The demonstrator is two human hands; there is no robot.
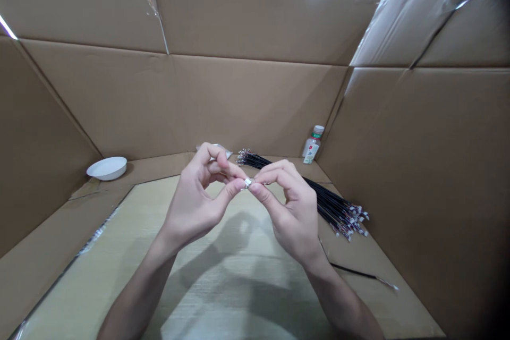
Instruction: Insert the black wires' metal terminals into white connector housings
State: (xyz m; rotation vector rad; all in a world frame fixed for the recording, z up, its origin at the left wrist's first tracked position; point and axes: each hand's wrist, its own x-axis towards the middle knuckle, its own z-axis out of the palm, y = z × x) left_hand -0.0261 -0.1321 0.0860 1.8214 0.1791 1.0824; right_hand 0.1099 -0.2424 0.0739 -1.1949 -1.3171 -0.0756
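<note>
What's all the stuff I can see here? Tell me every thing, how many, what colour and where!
Small piece: one, white, between the fingertips
Bundle of cables: too many to count, black with whitish ends, right of centre
Loose cable: one visible length, black, near right, below the bundle
Bowl: one, white, back left
Bottle: one, clear with white cap and green band, back right
Packet: one, whitish, partly hidden behind the left hand
Cardboard walls: three, brown, left, back and right
Tabletop: one, pale, under the hands
Left hand: one, bare, centre-left
Right hand: one, bare, centre-right
</note>
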